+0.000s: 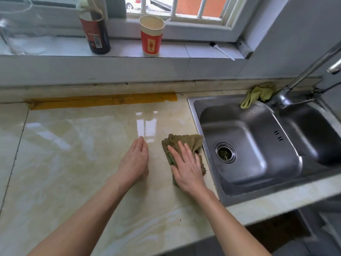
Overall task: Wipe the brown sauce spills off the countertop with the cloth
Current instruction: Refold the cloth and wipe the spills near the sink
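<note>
An olive-brown cloth (186, 140) lies crumpled on the glossy beige countertop (73, 154), close to the sink's left rim. My right hand (186, 168) presses flat on the cloth with straight, spread fingers. My left hand (135, 160) stands on its edge on the bare counter just left of the cloth, fingers straight and together, holding nothing. I see no distinct brown sauce spill on the counter around the hands; only faint yellowish marbling shows.
A steel double sink (258, 145) with a tap (295, 84) sits to the right, a yellow-green rag (258, 95) on its back rim. A strip of brown tape (103, 101) runs along the back edge. On the windowsill stand a dark bottle (96, 32) and a red paper cup (151, 36).
</note>
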Action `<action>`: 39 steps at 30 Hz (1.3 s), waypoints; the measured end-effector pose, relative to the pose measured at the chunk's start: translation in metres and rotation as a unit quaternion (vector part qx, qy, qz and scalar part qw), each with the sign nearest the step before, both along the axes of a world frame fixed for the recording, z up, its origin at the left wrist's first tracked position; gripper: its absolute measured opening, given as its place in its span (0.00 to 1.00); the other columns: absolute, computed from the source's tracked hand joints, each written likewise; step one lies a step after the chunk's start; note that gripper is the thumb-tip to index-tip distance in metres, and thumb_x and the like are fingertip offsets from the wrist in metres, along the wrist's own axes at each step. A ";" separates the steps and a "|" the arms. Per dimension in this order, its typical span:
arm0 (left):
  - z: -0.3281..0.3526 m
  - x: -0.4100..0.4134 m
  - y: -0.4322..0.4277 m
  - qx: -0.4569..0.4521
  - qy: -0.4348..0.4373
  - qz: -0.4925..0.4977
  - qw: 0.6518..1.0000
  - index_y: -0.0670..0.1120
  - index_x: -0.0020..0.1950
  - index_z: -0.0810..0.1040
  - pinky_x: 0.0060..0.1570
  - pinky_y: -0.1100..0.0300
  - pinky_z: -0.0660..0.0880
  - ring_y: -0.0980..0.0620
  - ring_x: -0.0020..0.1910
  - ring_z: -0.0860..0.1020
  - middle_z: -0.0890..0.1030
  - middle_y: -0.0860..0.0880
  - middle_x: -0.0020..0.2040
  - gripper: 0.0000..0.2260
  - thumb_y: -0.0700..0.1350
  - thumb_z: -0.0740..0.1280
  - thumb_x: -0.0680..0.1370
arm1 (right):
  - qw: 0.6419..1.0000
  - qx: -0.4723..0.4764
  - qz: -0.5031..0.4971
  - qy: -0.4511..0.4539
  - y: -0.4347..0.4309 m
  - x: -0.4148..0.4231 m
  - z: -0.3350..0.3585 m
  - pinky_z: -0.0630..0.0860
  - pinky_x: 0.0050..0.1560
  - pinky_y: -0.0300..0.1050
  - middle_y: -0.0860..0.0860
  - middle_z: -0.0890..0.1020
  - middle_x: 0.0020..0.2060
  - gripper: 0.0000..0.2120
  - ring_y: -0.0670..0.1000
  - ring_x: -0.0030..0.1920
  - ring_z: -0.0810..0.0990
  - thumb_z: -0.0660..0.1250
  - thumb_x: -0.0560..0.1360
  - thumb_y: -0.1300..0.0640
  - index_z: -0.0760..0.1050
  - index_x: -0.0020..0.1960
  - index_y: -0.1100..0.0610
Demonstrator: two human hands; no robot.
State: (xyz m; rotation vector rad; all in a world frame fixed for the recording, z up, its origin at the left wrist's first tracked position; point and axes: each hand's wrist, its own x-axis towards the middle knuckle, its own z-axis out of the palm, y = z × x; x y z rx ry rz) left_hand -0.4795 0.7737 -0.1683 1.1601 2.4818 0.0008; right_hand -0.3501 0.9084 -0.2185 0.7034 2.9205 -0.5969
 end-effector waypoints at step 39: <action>-0.005 0.123 -0.043 0.112 -0.047 0.114 0.986 0.38 0.74 0.57 0.73 0.58 0.57 0.45 0.77 0.54 0.50 0.41 0.78 0.27 0.35 0.56 0.75 | 0.986 -0.124 0.100 -0.053 -0.052 0.109 0.011 0.34 0.73 0.59 0.43 0.44 0.79 0.36 0.44 0.76 0.37 0.55 0.70 0.52 0.52 0.77 0.40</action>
